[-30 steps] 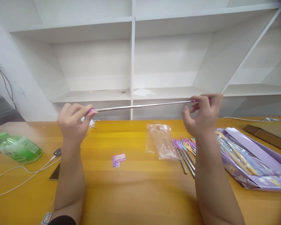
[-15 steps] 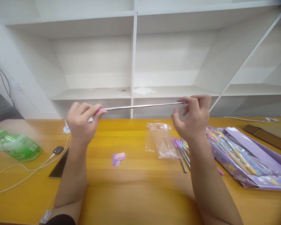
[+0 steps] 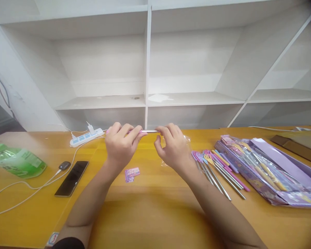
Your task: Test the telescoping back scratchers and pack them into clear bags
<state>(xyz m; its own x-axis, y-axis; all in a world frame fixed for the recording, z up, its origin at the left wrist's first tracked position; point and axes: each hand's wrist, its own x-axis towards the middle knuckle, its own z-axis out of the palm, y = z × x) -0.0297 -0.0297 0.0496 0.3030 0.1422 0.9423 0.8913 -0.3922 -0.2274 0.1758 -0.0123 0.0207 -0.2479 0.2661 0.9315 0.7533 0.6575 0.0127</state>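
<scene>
My left hand point(image 3: 123, 141) is closed round the pink handle of a slim telescopic rod point(image 3: 149, 131), held level above the back of the table. A short silver section shows between my hands. My right hand point(image 3: 171, 143) has its curled fingers at the rod's small pink end, with the thumb just below. The end itself is mostly hidden by those fingers. Behind my right hand lies a clear plastic bag point(image 3: 187, 139), partly covered. Small purple printed cards point(image 3: 132, 173) rest on the table below my hands.
At right lie several metal rods point(image 3: 217, 176) with colourful heads and handles, beside a purple box point(image 3: 261, 186) of wrapped ones. Left are a phone point(image 3: 72, 178), a green bottle point(image 3: 19, 160), cables and a power strip point(image 3: 86, 137). White shelves point(image 3: 106, 102) rise behind.
My hands have come together from far apart, and the long silver rod between them has slid in to a short length. My right arm no longer covers the rods on the table.
</scene>
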